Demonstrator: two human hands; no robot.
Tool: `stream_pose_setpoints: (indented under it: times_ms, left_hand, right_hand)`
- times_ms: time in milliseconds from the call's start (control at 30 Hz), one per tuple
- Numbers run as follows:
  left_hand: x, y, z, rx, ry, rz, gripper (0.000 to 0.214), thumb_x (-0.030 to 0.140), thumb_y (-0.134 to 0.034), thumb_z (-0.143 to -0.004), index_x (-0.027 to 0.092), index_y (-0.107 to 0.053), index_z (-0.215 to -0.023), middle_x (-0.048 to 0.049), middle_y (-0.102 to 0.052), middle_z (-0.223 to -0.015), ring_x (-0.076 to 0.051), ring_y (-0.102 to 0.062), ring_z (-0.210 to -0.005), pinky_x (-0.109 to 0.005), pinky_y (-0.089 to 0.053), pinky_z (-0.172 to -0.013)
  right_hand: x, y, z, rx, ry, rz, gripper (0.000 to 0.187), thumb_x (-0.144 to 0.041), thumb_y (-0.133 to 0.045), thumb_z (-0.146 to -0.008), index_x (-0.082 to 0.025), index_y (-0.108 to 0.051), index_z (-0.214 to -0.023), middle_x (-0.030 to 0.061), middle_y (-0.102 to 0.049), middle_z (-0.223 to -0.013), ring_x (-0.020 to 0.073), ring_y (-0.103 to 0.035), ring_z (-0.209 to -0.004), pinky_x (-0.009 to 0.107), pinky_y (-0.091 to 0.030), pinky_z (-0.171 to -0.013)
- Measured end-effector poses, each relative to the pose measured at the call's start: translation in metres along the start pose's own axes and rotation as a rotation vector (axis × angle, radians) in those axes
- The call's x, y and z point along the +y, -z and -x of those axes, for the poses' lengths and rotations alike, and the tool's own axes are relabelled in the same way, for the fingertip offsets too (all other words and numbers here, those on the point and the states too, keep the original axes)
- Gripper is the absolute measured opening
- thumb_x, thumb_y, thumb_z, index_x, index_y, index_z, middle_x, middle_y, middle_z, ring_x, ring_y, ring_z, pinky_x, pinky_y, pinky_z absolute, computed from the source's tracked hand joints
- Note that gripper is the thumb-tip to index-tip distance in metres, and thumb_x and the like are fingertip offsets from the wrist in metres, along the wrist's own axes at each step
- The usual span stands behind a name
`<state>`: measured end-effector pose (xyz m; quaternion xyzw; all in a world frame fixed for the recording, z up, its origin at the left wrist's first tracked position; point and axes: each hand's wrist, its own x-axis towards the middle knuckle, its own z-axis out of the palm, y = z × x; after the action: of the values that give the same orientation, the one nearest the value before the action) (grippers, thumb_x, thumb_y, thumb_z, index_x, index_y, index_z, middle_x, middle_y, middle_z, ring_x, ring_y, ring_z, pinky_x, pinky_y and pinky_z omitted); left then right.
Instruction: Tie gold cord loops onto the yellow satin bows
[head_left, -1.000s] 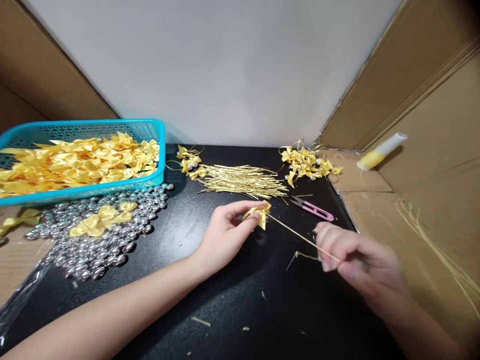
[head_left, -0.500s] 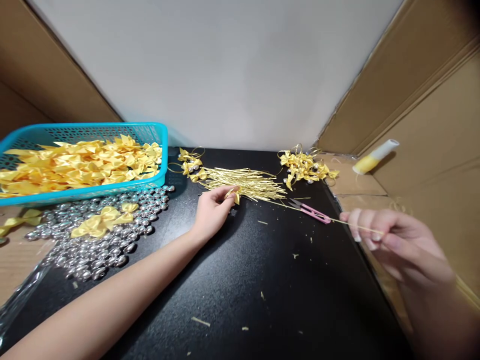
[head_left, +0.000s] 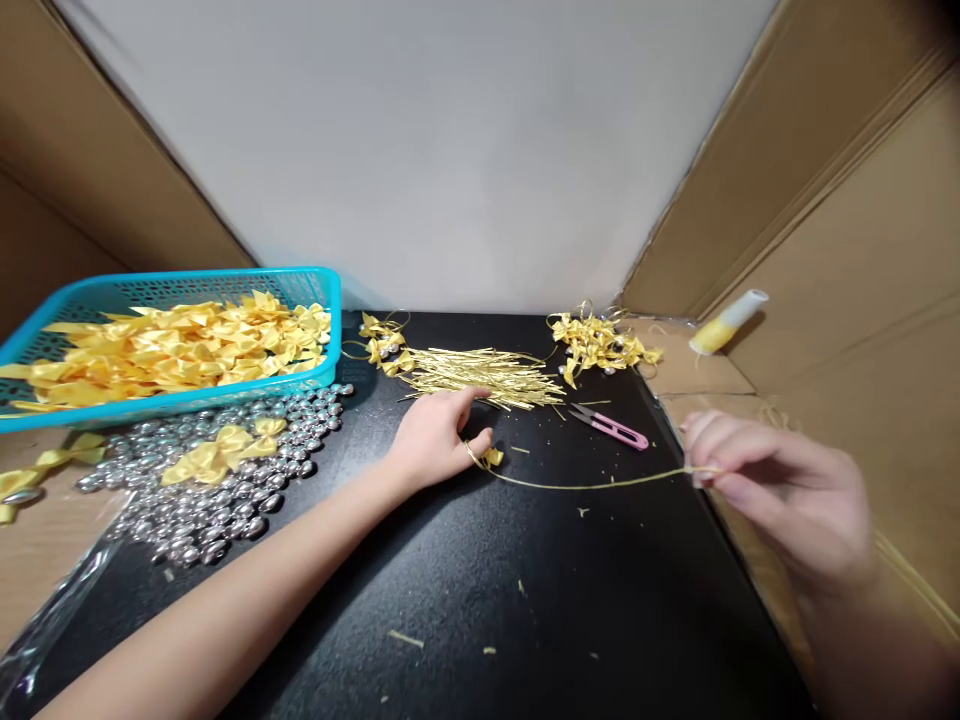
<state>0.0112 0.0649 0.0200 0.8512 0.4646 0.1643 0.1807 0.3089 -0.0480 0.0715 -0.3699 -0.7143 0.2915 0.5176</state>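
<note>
My left hand (head_left: 435, 435) is at the near edge of a pile of gold twist ties (head_left: 491, 375). Its index finger reaches out to the ties, while a small yellow ribbon bow (head_left: 493, 457) shows at the thumb, held against fingers that are mostly hidden. A thin yellow cord (head_left: 592, 487) runs from the bow in a slack curve to my right hand (head_left: 776, 490). There, thumb and fingers pinch the cord's other end beyond the table's right edge. Pink thread snips (head_left: 619, 430) lie on the black table between the hands, behind the cord.
A blue basket (head_left: 336, 330) of yellow bows stands at the left, with silver beads (head_left: 232, 515) and several loose bows (head_left: 217, 455) before it. Bow-and-bead pieces lie in a small cluster (head_left: 384, 343) and a larger one (head_left: 600, 345). A thread spool (head_left: 727, 322) stands at right.
The cord has gone from taut to slack as my right hand moved left. My left index finger has extended to the twist ties, away from the thumb. The view has shifted slightly.
</note>
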Motion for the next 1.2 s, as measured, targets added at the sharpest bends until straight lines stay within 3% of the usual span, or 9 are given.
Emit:
stream_pose_setpoints:
  times_ms: [167, 267, 333, 433, 533, 633, 767, 967, 1200]
  left_hand:
    - [-0.011, 0.067, 0.003, -0.364, -0.145, 0.176, 0.084, 0.045, -0.082, -0.061, 0.024, -0.05, -0.136, -0.0101, -0.06, -0.126, -0.025, -0.061, -0.1, -0.037, -0.048, -0.086]
    - [0.012, 0.083, 0.017, -0.279, -0.163, 0.245, 0.063, 0.044, -0.077, -0.073, 0.024, -0.056, -0.129, -0.0094, -0.059, -0.129, -0.024, -0.06, -0.102, -0.035, -0.048, -0.087]
    - [0.036, 0.072, 0.027, -0.227, -0.206, 0.356, 0.046, 0.042, -0.07, -0.081, 0.022, -0.061, -0.121, -0.0082, -0.065, -0.118, -0.021, -0.061, -0.094, -0.032, -0.049, -0.081]
    - [0.066, 0.042, 0.037, -0.353, -0.281, 0.48, 0.041, 0.036, -0.067, -0.084, 0.018, -0.063, -0.12, -0.0094, -0.068, -0.11, -0.018, -0.061, -0.08, -0.029, -0.048, -0.072]
    - [0.071, 0.02, 0.036, -0.403, -0.175, 0.738, 0.027, 0.036, -0.058, -0.09, 0.014, -0.073, -0.082, -0.0072, -0.07, -0.077, -0.015, -0.058, -0.067, -0.026, -0.043, -0.065]
    - [0.06, 0.012, 0.027, -0.093, 0.151, 1.243, 0.04, 0.05, -0.061, -0.085, 0.013, -0.071, -0.073, -0.0034, -0.064, -0.061, -0.007, -0.038, -0.046, -0.021, -0.03, -0.048]
    - [0.05, 0.011, 0.017, 0.17, 0.322, 1.343, 0.041, 0.05, -0.068, -0.079, 0.013, -0.075, -0.095, -0.006, -0.07, -0.08, -0.005, -0.024, -0.046, -0.021, -0.021, -0.045]
    - [0.055, 0.01, 0.026, -0.204, 0.088, 0.941, 0.041, 0.049, -0.06, -0.086, 0.012, -0.075, -0.077, 0.0017, -0.052, -0.053, -0.009, -0.034, -0.051, -0.023, -0.024, -0.05]
    - [0.052, 0.008, 0.025, -0.375, 0.016, 1.103, 0.038, 0.049, -0.054, -0.09, 0.013, -0.066, -0.085, -0.0038, -0.067, -0.066, -0.01, -0.037, -0.053, -0.023, -0.029, -0.053]
  right_hand:
    - [-0.004, -0.012, -0.013, -0.086, -0.001, 0.166, 0.016, -0.008, -0.061, -0.084, -0.024, -0.062, -0.084, -0.0002, -0.062, -0.074, 0.0159, -0.058, -0.071, 0.033, -0.045, -0.071]
    - [-0.012, -0.022, -0.025, -0.138, 0.03, 0.272, 0.014, -0.01, -0.063, -0.083, -0.023, -0.061, -0.083, -0.0015, -0.062, -0.073, 0.0139, -0.057, -0.07, 0.029, -0.044, -0.067]
    - [-0.02, -0.03, -0.035, -0.169, 0.076, 0.322, 0.012, -0.012, -0.064, -0.084, -0.023, -0.061, -0.081, -0.0025, -0.061, -0.07, 0.0122, -0.056, -0.067, 0.028, -0.044, -0.067]
    - [-0.028, -0.041, -0.05, -0.144, 0.13, 0.346, 0.009, -0.015, -0.062, -0.085, -0.022, -0.062, -0.079, -0.0026, -0.062, -0.068, 0.0113, -0.058, -0.065, 0.026, -0.045, -0.067]
    - [-0.017, -0.048, -0.06, -0.031, 0.046, 0.439, 0.011, -0.019, -0.059, -0.087, -0.021, -0.062, -0.077, -0.0005, -0.066, -0.072, 0.0133, -0.061, -0.067, 0.027, -0.046, -0.066]
    - [0.001, -0.05, -0.062, -0.089, -0.043, 0.612, 0.016, -0.02, -0.058, -0.087, -0.02, -0.063, -0.071, 0.0002, -0.065, -0.067, 0.0154, -0.059, -0.064, 0.03, -0.043, -0.066]
    - [0.003, -0.056, -0.055, -0.511, -0.055, 0.587, 0.014, -0.017, -0.06, -0.085, -0.021, -0.064, -0.073, -0.0017, -0.067, -0.073, 0.0145, -0.06, -0.072, 0.034, -0.041, -0.079]
    - [-0.015, -0.064, -0.052, -0.425, 0.078, 0.587, 0.012, -0.021, -0.056, -0.093, -0.021, -0.065, -0.084, -0.0009, -0.065, -0.079, 0.0152, -0.056, -0.081, 0.037, -0.035, -0.088]
    - [0.002, -0.069, -0.055, -0.241, 0.041, 0.587, 0.007, -0.021, -0.062, -0.089, -0.023, -0.068, -0.088, 0.0018, -0.067, -0.093, 0.02, -0.055, -0.096, 0.04, -0.036, -0.089]
